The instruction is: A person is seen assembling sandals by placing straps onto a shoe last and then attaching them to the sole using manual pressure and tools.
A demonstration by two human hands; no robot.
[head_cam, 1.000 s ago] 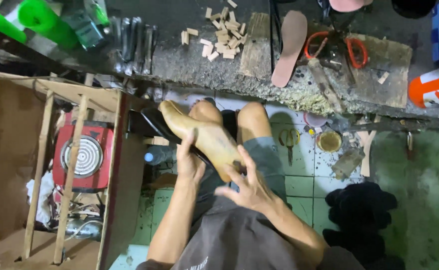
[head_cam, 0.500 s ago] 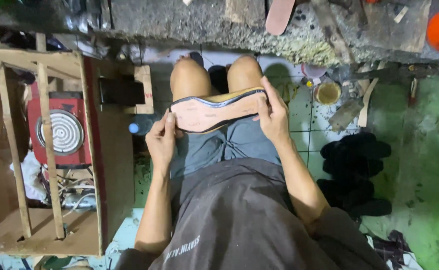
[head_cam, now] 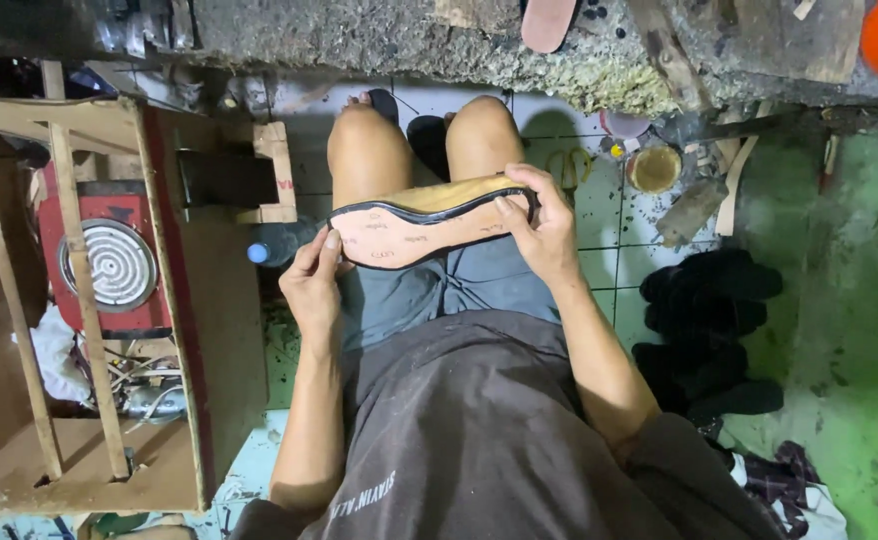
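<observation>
A shoe lies sideways across my lap, its pinkish insole side facing me, with a black edge and a tan upper behind. My left hand pinches the left end of the shoe with thumb and fingers. My right hand grips the right end, fingers curled over the top edge. Both bare knees show just beyond the shoe, above grey shorts.
A wooden crate frame with a red electric hotplate stands at my left. A rough stone bench edge runs along the top, with a pink sole on it. Black sandals lie at right, a small tin and scissors on the tiled floor.
The shoe went from pointing away, tan upper up, to lying crosswise on my lap with the insole side showing. Both hands moved to its ends. The camera tilted down.
</observation>
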